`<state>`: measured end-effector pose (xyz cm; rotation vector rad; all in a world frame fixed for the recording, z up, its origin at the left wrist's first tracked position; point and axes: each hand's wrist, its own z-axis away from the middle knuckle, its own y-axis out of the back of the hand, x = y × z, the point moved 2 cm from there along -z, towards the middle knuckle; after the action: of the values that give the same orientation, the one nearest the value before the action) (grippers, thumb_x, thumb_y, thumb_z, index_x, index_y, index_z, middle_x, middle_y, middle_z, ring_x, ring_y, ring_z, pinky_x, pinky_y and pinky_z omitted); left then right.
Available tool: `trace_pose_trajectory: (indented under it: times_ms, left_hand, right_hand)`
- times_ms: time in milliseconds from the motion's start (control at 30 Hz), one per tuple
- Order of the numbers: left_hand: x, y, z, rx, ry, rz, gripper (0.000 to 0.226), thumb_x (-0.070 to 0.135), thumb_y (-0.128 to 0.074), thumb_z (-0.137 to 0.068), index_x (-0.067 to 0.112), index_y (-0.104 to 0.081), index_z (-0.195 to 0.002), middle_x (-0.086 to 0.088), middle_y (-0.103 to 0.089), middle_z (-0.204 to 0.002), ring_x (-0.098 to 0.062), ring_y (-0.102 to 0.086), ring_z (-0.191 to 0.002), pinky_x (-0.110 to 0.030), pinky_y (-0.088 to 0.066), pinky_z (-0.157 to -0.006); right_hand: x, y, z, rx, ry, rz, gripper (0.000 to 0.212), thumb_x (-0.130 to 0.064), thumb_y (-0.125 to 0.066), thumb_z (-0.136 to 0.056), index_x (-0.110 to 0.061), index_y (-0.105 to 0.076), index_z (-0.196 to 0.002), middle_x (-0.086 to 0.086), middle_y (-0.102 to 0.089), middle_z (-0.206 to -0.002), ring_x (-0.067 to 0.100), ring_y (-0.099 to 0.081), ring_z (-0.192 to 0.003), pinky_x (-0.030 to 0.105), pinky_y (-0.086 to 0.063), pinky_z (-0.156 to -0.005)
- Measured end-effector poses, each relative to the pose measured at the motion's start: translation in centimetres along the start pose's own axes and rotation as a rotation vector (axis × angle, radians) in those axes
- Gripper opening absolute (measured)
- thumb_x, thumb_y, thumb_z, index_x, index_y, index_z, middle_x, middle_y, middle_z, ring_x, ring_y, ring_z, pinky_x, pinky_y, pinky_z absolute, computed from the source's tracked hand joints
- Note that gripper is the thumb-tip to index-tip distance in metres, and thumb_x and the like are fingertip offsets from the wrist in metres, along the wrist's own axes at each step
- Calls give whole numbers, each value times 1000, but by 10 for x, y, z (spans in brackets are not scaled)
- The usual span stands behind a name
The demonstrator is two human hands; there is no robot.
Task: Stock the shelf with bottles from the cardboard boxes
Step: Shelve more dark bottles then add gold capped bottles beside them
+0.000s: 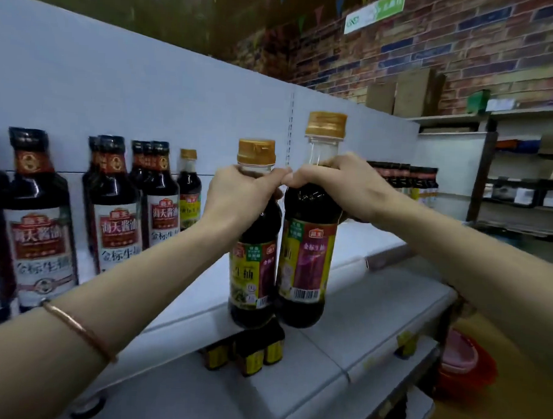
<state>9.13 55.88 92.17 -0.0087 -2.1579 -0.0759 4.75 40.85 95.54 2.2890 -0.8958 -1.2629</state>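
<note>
My left hand point(241, 195) grips the neck of a gold-capped soy sauce bottle point(253, 271) with a yellow and purple label. My right hand point(333, 183) grips the neck of a second, like bottle point(307, 264), held slightly higher beside the first. Both bottles hang upright just over the front part of the white shelf point(376, 296). Whether their bases touch the shelf I cannot tell. One gold-capped bottle point(189, 189) of the same kind stands at the back of the shelf.
Dark bottles with red and white labels point(116, 208) line the shelf's left. More dark bottles point(403, 180) stand far right. Small dark packs point(247, 350) sit on the shelf below. A red basket point(471, 366) is on the floor at right. Cardboard boxes point(410, 94) rest on a far rack.
</note>
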Motion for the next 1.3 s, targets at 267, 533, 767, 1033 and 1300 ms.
trace_pose_trajectory:
  times_ms: [267, 533, 767, 1033, 1300]
  left_hand:
    - [-38, -2, -67, 163, 92, -75, 19, 36, -72, -80, 19, -67, -71, 0, -69, -73, -19, -66, -77, -37, -52, -79]
    - [-84, 3, -121, 238, 125, -231, 23, 40, -65, -86, 17, -67, -81, -1, -70, -88, -21, -66, -88, -39, -51, -85]
    - [-111, 0, -148, 298, 72, -392, 34, 43, -63, -88, 11, -66, -82, -6, -69, -80, -22, -67, -82, -36, -51, -73]
    - [-132, 3, -154, 540, -47, -660, 27, 43, -64, -87, 17, -58, -86, 4, -62, -76, -9, -59, -72, -25, -46, -64]
    - [-139, -11, -135, 682, -89, -695, 27, 40, -63, -90, 21, -54, -106, 7, -63, -94, -6, -60, -89, -22, -48, -76]
  right_hand:
    - [51, -29, -96, -86, 81, -77, 34, -47, -71, -75, -13, -73, -75, 4, -73, -78, 15, -70, -66, 30, -58, -54]
    - [103, -77, -167, -183, 87, -114, 28, -48, -72, -73, -20, -75, -77, 0, -73, -80, 14, -70, -73, 28, -56, -52]
    - [136, -116, -210, -264, 118, -152, 27, -48, -72, -71, -22, -74, -80, -2, -72, -84, 12, -68, -76, 31, -59, -52]
    - [158, -137, -252, -357, 242, -261, 23, -48, -72, -77, -25, -71, -72, -5, -73, -79, 10, -68, -76, 42, -62, -65]
    - [169, -145, -261, -410, 356, -324, 29, -59, -64, -79, -30, -62, -80, -8, -69, -85, 14, -67, -84, 46, -58, -79]
